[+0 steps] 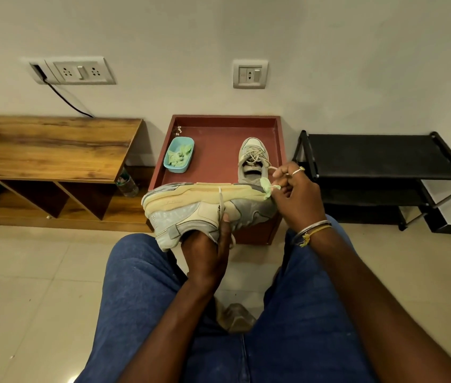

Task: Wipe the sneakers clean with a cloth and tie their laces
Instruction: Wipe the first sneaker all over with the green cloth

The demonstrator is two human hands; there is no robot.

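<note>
1. Head view, left side: your left hand [207, 252] grips the sneaker [191, 208] from underneath. The thumb presses on its side panel and the fingers curl out of sight below. The shoe lies on its side above your knees, with the sole turned up and away from you, just in front of the red tray [218, 117].
2. Head view, right side: your right hand [296, 197] pinches a small pale green cloth [266, 186] in curled fingers. It holds the cloth against the sole edge at the shoe's right-hand end.
3. Head view, beyond the hands: the second sneaker [252, 161] stands upright on the right side of the tray, and its laces look loose. A blue tub [176, 170] holding spare cloths [180, 156] sits on the tray's left side, well apart from that shoe.
4. Step in hand, as I judge it: you are wiping the first shoe, working along the sole rim. No tying has begun, since one lace [221, 200] dangles across the shoe's side.
5. Next move, as I judge it: draw the cloth along the yellowish sole band toward the left end, keeping your left grip firm so the shoe does not roll. Then turn the shoe to reach its other side. The second shoe and both sets of laces are not yet done.
</note>
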